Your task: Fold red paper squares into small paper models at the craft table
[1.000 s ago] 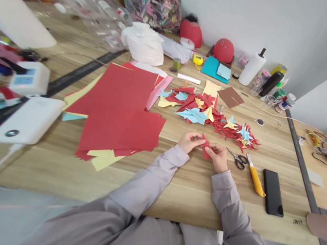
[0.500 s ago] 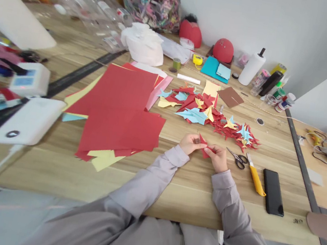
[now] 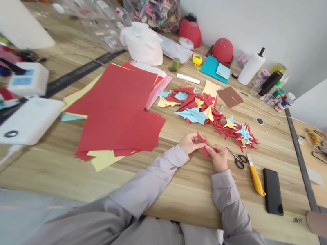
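Note:
Between my two hands is a small piece of folded red paper (image 3: 205, 149), held just above the wooden table. My left hand (image 3: 190, 143) pinches its left side with thumb and fingers. On the right side, my right hand (image 3: 218, 157) grips it the same way; the fingers partly cover the folds. Just beyond the hands lies a long heap of folded paper pieces (image 3: 193, 103) in red, blue and yellow, several of them pointed like stars. A stack of red paper sheets (image 3: 123, 103) lies to the left, with yellow and blue sheets showing under it.
Right of my hands lie scissors (image 3: 240, 161), a yellow utility knife (image 3: 256, 179) with its blade showing and a black phone (image 3: 273, 192). A white power bank (image 3: 27, 121) with a cable sits left. Bottles (image 3: 252, 68) stand along the back wall.
Both hands stay in nearly the same place, still on the folded red paper. The paper is tilted slightly differently between the fingers. The whole view has shifted a little.

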`<state>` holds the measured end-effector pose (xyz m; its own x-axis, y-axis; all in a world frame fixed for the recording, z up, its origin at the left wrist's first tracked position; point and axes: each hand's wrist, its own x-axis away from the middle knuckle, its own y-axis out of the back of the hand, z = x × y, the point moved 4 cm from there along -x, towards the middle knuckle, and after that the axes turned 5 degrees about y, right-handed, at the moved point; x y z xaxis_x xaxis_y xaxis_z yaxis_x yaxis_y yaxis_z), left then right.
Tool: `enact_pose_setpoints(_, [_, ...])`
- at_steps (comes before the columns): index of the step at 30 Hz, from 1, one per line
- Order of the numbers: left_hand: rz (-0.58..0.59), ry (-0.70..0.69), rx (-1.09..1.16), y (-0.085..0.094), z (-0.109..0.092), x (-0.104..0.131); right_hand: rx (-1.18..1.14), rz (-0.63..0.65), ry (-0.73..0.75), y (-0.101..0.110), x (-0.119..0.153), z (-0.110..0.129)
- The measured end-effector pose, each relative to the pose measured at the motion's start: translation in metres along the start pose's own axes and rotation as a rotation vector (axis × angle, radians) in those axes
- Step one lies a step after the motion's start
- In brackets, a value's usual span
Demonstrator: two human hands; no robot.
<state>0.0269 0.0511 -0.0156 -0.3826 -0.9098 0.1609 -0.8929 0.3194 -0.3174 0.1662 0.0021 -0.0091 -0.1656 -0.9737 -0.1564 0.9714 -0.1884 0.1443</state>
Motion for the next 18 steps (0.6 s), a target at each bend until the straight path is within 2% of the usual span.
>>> enact_pose_setpoints(18, [-0.057,-0.030,-0.018,-0.0002,-0.0018,-0.0006,-0.022,0.010,0.002,0.0001,-0.0006,-0.0032])
